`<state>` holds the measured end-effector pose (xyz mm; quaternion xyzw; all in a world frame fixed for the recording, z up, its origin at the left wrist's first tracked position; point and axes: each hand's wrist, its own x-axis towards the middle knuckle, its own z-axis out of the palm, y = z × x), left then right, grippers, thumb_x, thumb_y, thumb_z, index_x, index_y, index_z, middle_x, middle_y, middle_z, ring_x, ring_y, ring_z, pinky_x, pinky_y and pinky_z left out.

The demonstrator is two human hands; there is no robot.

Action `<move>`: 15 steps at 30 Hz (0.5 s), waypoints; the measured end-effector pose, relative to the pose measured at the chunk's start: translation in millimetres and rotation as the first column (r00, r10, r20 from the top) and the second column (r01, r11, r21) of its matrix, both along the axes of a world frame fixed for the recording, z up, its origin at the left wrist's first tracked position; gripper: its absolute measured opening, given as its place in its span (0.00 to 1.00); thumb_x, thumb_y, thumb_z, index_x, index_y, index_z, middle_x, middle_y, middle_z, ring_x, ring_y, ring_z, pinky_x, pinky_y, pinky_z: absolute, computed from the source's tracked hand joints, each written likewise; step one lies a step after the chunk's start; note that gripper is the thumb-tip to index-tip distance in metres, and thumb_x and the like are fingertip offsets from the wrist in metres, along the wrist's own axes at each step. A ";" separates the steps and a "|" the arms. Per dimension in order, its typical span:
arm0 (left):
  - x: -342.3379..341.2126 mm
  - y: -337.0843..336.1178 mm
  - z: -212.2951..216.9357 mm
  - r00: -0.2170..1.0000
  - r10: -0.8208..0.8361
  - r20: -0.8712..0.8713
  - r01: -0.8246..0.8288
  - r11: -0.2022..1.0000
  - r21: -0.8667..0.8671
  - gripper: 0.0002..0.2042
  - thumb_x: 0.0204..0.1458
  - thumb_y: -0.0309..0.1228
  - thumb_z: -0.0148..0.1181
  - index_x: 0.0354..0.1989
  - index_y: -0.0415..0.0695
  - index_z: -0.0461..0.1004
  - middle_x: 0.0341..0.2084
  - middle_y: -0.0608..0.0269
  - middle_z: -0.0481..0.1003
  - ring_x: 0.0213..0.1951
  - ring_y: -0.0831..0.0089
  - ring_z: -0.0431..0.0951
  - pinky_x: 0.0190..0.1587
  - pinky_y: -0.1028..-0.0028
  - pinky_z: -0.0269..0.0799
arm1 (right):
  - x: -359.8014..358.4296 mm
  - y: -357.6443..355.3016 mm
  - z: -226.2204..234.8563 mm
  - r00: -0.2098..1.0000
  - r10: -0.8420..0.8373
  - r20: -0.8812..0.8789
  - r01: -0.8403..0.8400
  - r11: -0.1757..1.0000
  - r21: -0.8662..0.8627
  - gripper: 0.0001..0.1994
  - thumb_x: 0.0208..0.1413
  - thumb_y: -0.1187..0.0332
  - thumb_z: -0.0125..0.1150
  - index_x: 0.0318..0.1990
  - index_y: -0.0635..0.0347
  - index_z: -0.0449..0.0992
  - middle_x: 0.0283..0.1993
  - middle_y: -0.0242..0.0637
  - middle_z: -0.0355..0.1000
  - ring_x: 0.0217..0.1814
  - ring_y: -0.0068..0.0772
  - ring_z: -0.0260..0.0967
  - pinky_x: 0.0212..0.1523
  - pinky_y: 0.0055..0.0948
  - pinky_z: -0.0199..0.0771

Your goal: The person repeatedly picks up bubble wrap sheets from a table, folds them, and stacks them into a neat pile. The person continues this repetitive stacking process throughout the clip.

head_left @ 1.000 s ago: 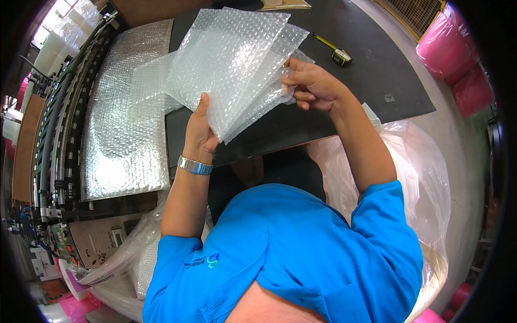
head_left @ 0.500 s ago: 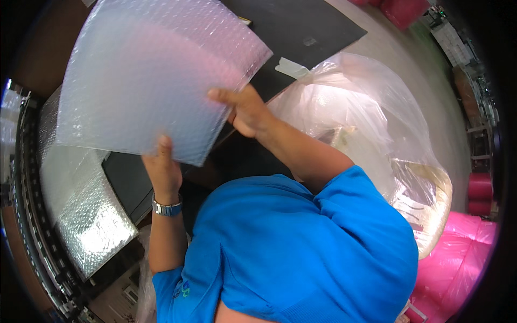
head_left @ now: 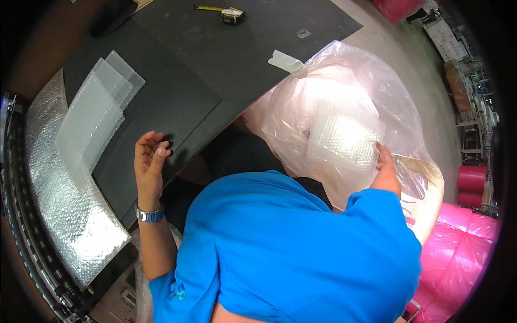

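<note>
Here the right hand [head_left: 385, 161] grips a bubble-wrap sheet [head_left: 344, 134] inside the clear plastic bag [head_left: 334, 70]. The left hand [head_left: 148, 157] hovers empty, fingers loosely curled, over the black table's [head_left: 215, 59] near edge.

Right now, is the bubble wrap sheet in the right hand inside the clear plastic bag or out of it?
Inside. The bubble wrap sheet shows through the film of the clear plastic bag, with the right hand holding its lower edge.

Glossy clear plastic bag [head_left: 344, 91] holds dimpled bubble-wrap sheets [head_left: 344, 132]; the table mat [head_left: 215, 70] is matt black, the wristwatch [head_left: 149, 215] shiny metal.
</note>
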<state>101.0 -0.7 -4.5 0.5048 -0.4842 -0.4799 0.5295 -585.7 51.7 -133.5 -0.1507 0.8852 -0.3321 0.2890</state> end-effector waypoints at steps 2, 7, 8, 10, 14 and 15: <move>-0.5 -0.6 1.8 1.000 0.011 -0.013 -0.011 1.000 0.007 0.18 0.51 0.30 0.51 0.51 0.43 0.60 0.45 0.57 0.64 0.43 0.73 0.68 0.43 0.77 0.67 | 3.3 9.9 -6.4 0.926 -0.211 -0.312 0.255 0.961 0.108 0.34 0.44 0.53 0.57 0.59 0.52 0.53 0.59 0.45 0.52 0.59 0.43 0.52 0.54 0.46 0.54; -1.0 7.5 4.6 0.997 0.057 -0.043 -0.057 0.998 -0.009 0.16 0.51 0.31 0.52 0.48 0.42 0.62 0.42 0.58 0.66 0.41 0.74 0.69 0.41 0.77 0.67 | 103.4 -80.9 47.3 0.547 0.026 -0.836 0.007 0.999 0.035 0.24 0.44 0.57 0.56 0.50 0.53 0.63 0.48 0.45 0.63 0.52 0.44 0.58 0.48 0.48 0.59; -1.3 9.7 4.0 0.997 0.060 -0.048 -0.061 0.998 -0.018 0.15 0.51 0.31 0.52 0.47 0.42 0.63 0.41 0.58 0.67 0.40 0.75 0.69 0.40 0.78 0.67 | 118.0 -107.8 45.8 0.442 0.074 -0.894 -0.212 0.977 -0.024 0.23 0.44 0.58 0.56 0.48 0.53 0.64 0.47 0.44 0.64 0.52 0.44 0.59 0.47 0.47 0.60; 2.4 18.0 8.0 0.995 0.090 -0.038 -0.092 0.994 -0.055 0.14 0.51 0.31 0.53 0.45 0.41 0.64 0.38 0.61 0.68 0.37 0.77 0.70 0.37 0.79 0.67 | 166.3 -166.5 68.6 0.336 0.032 -0.941 -0.597 0.780 -0.187 0.18 0.47 0.62 0.56 0.46 0.56 0.65 0.44 0.40 0.65 0.49 0.37 0.60 0.45 0.38 0.63; 12.9 30.0 24.9 0.973 0.230 -0.017 -0.230 0.963 -0.139 0.10 0.50 0.29 0.54 0.41 0.41 0.66 0.31 0.68 0.68 0.32 0.84 0.66 0.34 0.84 0.63 | 341.7 -231.2 145.6 0.577 0.604 -0.550 -0.729 0.078 -0.680 0.15 0.51 0.66 0.56 0.44 0.60 0.66 0.39 0.35 0.65 0.39 0.23 0.63 0.38 0.21 0.64; 17.4 35.0 29.9 0.959 0.284 -0.016 -0.283 0.947 -0.154 0.10 0.50 0.28 0.54 0.40 0.41 0.66 0.30 0.71 0.67 0.31 0.86 0.65 0.33 0.85 0.62 | 384.3 -235.6 162.2 0.468 0.776 -0.424 -0.708 0.042 -0.705 0.15 0.51 0.64 0.55 0.45 0.60 0.67 0.39 0.35 0.65 0.38 0.24 0.64 0.38 0.22 0.64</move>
